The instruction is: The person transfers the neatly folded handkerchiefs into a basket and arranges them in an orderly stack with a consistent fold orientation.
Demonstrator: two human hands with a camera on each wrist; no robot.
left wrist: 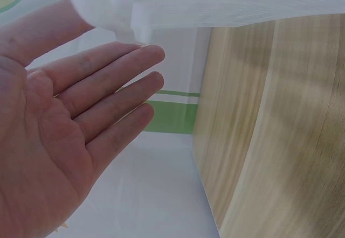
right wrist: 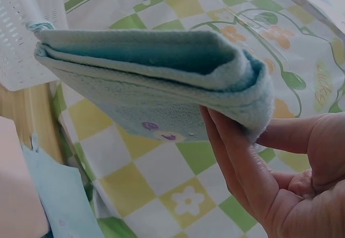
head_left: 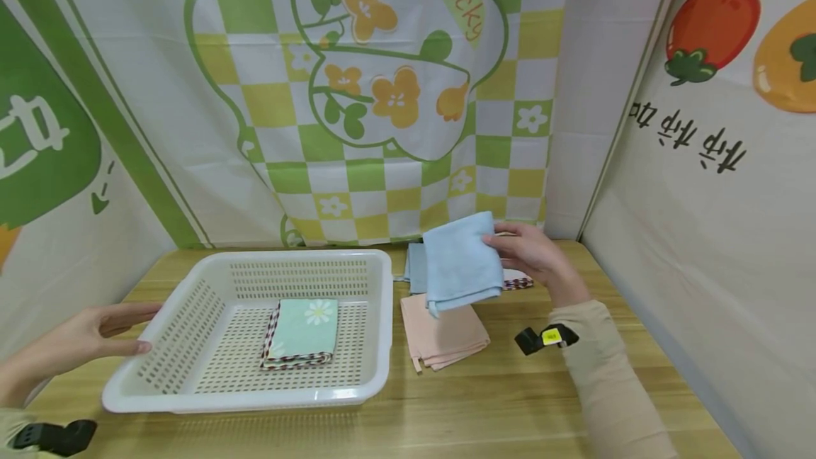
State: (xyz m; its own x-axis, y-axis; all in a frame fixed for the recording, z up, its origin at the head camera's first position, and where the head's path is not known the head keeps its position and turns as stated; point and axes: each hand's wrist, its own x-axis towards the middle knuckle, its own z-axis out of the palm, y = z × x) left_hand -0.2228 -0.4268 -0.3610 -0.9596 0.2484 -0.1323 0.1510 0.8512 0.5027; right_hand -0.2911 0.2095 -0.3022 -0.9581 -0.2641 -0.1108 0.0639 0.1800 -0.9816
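Observation:
My right hand [head_left: 532, 257] pinches a folded light blue towel [head_left: 464, 261] by its right side, thumb on one face and fingers on the other. In the right wrist view the towel [right wrist: 145, 87] shows its stacked folds, a hanging loop and small purple marks. Below it on the table lies a folded peach towel [head_left: 446, 335]. At the left, my left hand [head_left: 79, 338] is at the rim of a white plastic basket [head_left: 255, 399], its fingers straight in the left wrist view. Inside the basket rests a folded mint cloth [head_left: 302, 331] with a daisy and checked edging.
Behind the held towel lie a grey-blue folded cloth [head_left: 416, 268] and a partly hidden white cloth with checked edging [head_left: 518, 280]. The wooden table [head_left: 497, 409] is bounded by printed fabric at the back [head_left: 395, 183] and fabric walls at both sides.

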